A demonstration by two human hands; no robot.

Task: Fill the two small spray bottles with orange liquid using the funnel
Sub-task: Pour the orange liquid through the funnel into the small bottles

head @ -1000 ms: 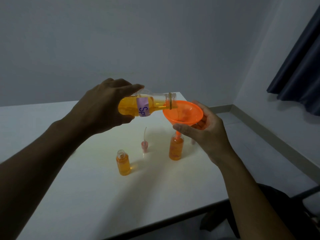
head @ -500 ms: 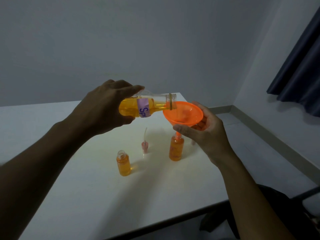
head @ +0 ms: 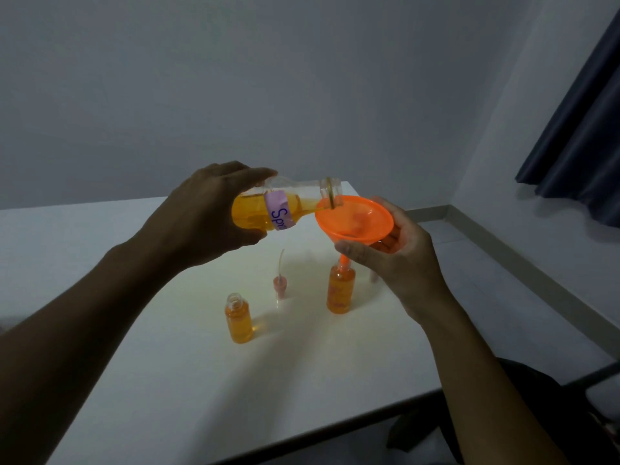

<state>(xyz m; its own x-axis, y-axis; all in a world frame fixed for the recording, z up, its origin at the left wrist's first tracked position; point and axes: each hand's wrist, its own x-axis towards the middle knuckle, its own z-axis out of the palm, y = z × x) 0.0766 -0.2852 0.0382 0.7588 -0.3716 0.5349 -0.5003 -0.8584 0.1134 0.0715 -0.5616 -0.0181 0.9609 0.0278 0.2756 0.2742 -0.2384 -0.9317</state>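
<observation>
My left hand (head: 204, 216) grips a clear supply bottle (head: 278, 209) of orange liquid with a pink label, tipped nearly flat, its mouth over the rim of an orange funnel (head: 355, 219). My right hand (head: 399, 260) holds the funnel by its bowl. The funnel's stem sits in the neck of a small spray bottle (head: 340, 290), which is nearly full of orange liquid. A second small bottle (head: 239, 318), uncapped and filled with orange liquid, stands to the left. A pink spray cap (head: 280, 286) with its thin tube stands between them.
Everything stands on a white table (head: 167, 380), whose front edge runs close below my arms. A grey wall is behind. A dark curtain (head: 583, 135) hangs at the right. A dark chair (head: 543, 414) shows under my right forearm.
The supply bottle's base has dropped slightly, so it lies a little less steeply tipped. Both hands, the funnel and the small bottles stay where they were.
</observation>
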